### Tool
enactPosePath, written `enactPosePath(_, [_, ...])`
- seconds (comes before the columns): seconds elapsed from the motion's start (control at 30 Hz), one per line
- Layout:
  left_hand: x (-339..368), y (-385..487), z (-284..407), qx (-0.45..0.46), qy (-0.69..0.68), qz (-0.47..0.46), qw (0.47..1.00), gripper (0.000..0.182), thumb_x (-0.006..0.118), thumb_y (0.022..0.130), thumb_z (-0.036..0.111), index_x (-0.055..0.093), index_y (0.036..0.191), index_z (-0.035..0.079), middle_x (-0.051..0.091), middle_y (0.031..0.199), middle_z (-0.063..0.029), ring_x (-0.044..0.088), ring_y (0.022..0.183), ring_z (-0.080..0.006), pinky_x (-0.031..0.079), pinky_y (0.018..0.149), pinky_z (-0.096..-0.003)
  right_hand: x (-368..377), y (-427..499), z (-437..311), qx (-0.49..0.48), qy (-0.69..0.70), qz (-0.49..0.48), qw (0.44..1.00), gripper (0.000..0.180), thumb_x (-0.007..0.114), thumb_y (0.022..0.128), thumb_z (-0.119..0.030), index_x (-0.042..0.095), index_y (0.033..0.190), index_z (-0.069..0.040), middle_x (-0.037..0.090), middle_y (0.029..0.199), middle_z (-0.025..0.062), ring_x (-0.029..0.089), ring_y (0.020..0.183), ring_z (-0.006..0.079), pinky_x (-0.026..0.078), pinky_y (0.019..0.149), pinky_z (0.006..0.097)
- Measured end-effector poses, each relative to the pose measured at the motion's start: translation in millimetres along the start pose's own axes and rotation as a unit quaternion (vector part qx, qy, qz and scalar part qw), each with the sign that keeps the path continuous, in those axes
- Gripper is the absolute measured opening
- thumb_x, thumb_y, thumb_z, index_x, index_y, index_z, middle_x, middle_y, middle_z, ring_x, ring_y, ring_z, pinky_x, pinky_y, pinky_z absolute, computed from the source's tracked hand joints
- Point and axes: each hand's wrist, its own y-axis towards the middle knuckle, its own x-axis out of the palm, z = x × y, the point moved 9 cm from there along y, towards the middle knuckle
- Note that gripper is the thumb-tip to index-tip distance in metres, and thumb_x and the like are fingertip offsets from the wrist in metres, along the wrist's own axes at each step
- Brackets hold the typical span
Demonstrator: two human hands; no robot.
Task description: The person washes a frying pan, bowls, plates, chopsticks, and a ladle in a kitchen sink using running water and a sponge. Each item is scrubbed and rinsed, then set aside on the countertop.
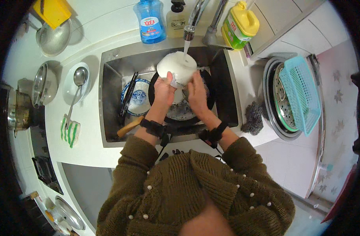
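Note:
Water runs from the faucet (189,33) onto a white bowl (175,66), tilted above the sink (109,103). My left hand (164,91) grips the bowl from below left, thumb against its side. My right hand (197,93) touches its lower right side; the fingertips are partly hidden, and whether it grips the bowl I cannot tell. Beneath the hands a dark pan (181,113) holds sudsy water and a pale dish, mostly covered. Left of it lie a blue-and-white plate (143,101), dark chopsticks (129,94) across it and a wooden handle (129,126).
Behind the sink stand a blue detergent bottle (152,25), a pump bottle (176,22) and a yellow-green jug (239,26). A dark scouring pad (253,118) and stacked basins with a turquoise basket (304,94) are at right. At left, a ladle (80,77) rests on a white dish (68,88).

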Motion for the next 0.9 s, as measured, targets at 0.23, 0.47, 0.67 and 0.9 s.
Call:
enactPosePath(0.23, [2,-3,40,0.046,0.070,0.002,0.996,0.024,0.058,0.087,0.014,0.053,0.108,0.003,0.061,0.101,-0.0073,0.060,0.085,-0.0166,0.051,0.071,-0.0317,8,-11,-50,-0.201,-0.043,-0.071,0.976,0.045,0.047,0.081,0.001,0.038,0.125,0.006,0.031,0.135,0.0286,0.032,0.125,0.0430,0.024,0.103,0.0490])
enactPosePath(0.47, [5,-13,42,0.033,0.160,0.019,0.986,0.023,0.059,0.086,0.012,0.055,0.106,0.002,0.062,0.096,-0.0063,0.058,0.080,-0.0141,0.048,0.071,-0.0306,19,13,-79,-0.322,-0.170,-0.121,0.924,0.041,0.044,0.087,-0.009,0.041,0.127,0.000,0.041,0.130,0.0205,0.038,0.123,0.0317,0.021,0.103,0.0513])
enactPosePath(0.67, [25,-30,18,-0.019,0.174,-0.067,0.982,0.024,0.058,0.086,0.011,0.057,0.107,0.001,0.062,0.096,-0.0064,0.057,0.084,-0.0138,0.047,0.074,-0.0303,40,62,25,0.210,0.232,-0.272,0.910,0.044,0.044,0.092,-0.030,0.045,0.125,0.000,0.048,0.125,0.0143,0.044,0.116,0.0233,0.031,0.098,0.0351])
enactPosePath(0.9, [13,-28,12,-0.038,0.055,-0.015,0.998,0.027,0.060,0.086,0.016,0.056,0.106,-0.001,0.062,0.098,-0.0088,0.059,0.087,-0.0190,0.048,0.078,-0.0357,10,13,35,0.087,0.119,-0.018,0.989,0.050,0.041,0.092,-0.031,0.040,0.128,0.004,0.038,0.133,0.0233,0.036,0.123,0.0345,0.026,0.101,0.0355])
